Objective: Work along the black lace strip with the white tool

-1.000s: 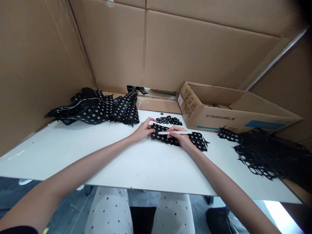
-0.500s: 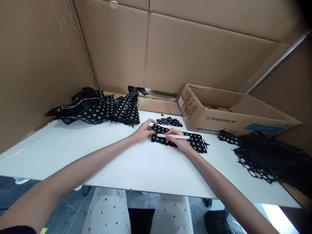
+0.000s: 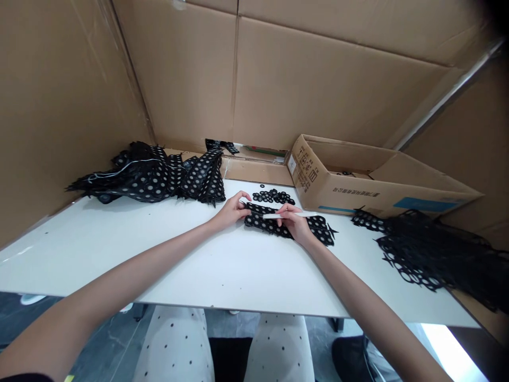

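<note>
A black rubbery sheet (image 3: pixel 320 229) with rows of round holes or discs lies flat on the white table. My left hand (image 3: pixel 233 210) pinches its left end between thumb and curled fingers. Gripped like a pen in my right hand (image 3: pixel 295 222) is a slim white pen-like stick (image 3: pixel 271 216), its tip pointing left over the sheet. My right hand covers the sheet's middle. Just behind the sheet lies a loose cluster of small black rings (image 3: pixel 273 197), with one ring (image 3: pixel 262 185) apart from them.
A bundle of black perforated sheets (image 3: pixel 159 175), tied with white string, lies at the back left. An open cardboard box (image 3: pixel 350 193) stands at the back right. Punched-out black sheet scraps (image 3: pixel 441 254) hang over the right side. Cardboard walls (image 3: pixel 318 79) enclose the table (image 3: pixel 191 265).
The stick in my right hand has tilted, and its tip sits slightly higher on the sheet. My left hand keeps to the sheet's left end. The whole view has shifted slightly.
</note>
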`<state>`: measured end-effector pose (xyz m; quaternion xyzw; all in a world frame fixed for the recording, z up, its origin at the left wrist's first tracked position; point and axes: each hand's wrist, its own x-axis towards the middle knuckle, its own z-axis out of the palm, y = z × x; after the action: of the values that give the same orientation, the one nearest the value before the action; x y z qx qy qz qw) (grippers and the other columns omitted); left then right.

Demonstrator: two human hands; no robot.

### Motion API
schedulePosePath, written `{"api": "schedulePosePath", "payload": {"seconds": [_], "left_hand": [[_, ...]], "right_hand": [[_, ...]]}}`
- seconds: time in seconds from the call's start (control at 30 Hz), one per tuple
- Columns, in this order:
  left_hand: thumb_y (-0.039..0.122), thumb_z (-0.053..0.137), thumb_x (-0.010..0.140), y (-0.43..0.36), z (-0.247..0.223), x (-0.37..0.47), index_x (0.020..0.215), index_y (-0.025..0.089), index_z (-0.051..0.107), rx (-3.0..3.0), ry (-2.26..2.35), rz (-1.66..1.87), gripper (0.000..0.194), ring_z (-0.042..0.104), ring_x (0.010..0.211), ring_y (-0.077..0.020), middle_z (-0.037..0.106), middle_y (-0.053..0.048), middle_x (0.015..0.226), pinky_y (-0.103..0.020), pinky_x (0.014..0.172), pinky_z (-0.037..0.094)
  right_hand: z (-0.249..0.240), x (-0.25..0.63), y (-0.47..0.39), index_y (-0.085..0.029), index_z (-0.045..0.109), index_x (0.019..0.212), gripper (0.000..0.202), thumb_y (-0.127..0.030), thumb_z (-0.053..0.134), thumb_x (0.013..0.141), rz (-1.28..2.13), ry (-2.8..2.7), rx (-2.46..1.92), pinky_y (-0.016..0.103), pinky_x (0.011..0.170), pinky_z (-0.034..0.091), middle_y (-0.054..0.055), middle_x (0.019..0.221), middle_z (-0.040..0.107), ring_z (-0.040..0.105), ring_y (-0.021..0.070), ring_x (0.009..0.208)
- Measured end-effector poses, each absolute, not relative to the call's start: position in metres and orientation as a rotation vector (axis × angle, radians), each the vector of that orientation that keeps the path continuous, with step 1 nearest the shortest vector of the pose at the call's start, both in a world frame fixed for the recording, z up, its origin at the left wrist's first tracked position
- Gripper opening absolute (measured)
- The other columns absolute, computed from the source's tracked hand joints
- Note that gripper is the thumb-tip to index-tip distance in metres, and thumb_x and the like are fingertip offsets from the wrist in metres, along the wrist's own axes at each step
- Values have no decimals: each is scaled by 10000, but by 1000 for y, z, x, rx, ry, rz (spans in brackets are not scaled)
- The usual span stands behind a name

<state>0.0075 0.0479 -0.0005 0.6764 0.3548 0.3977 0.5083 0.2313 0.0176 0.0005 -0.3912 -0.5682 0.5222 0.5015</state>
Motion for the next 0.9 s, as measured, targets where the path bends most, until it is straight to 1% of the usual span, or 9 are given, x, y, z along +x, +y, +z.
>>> {"api": "schedulePosePath", "payload": {"seconds": [0.13,0.27,0.4,0.53,0.67,0.77,0.83,0.9], "left_hand": [[162,580,711,51,-4,8,963,192,438,1603,851,960,291,387,389,-64,483,96,452,-167,438,272],[172,599,703,54,-6,7,956,193,452,1578,845,976,293,391,385,-64,483,96,448,-167,432,276],[191,631,686,55,-5,8,946,192,460,1528,834,972,312,408,383,-62,487,94,444,-164,436,284],[198,680,629,54,-1,8,903,193,447,1415,832,986,361,443,397,-69,485,95,433,-156,437,280],[191,689,604,53,1,8,887,194,436,1369,837,996,379,449,394,-70,483,98,427,-155,441,289],[192,683,603,54,0,9,870,191,442,1373,832,986,359,451,396,-70,487,94,432,-160,448,305],[192,680,598,56,-1,9,847,185,453,1366,835,973,337,454,401,-69,490,91,445,-165,456,319],[194,681,588,57,-1,9,819,178,466,1356,848,962,316,455,404,-69,484,88,446,-170,460,326]], "right_hand": [[-1,233,19,-186,568,619,43,-178,538,649,1265,-1300,-960,261,497,329,-26,462,513,458,122,449],[1,232,18,-185,573,610,44,-187,543,642,1271,-1286,-954,260,484,317,-24,465,508,440,115,436],[1,231,17,-195,560,649,61,-238,558,691,1241,-1403,-979,273,524,343,-24,481,523,460,128,468],[1,228,12,-200,542,698,112,-296,562,752,1186,-1539,-982,281,569,358,-27,501,542,477,138,503],[5,224,8,-196,532,720,148,-322,563,792,1133,-1676,-1001,268,556,341,-26,543,550,472,129,522],[12,223,7,-196,527,714,176,-339,548,813,1107,-1741,-1017,263,552,343,-25,552,550,473,124,527],[17,225,7,-196,537,727,176,-354,569,797,1130,-1784,-1037,261,550,355,-20,576,567,493,129,546],[19,228,8,-195,548,748,173,-344,635,739,1175,-1802,-1054,258,548,371,-14,621,595,522,138,574]]}}
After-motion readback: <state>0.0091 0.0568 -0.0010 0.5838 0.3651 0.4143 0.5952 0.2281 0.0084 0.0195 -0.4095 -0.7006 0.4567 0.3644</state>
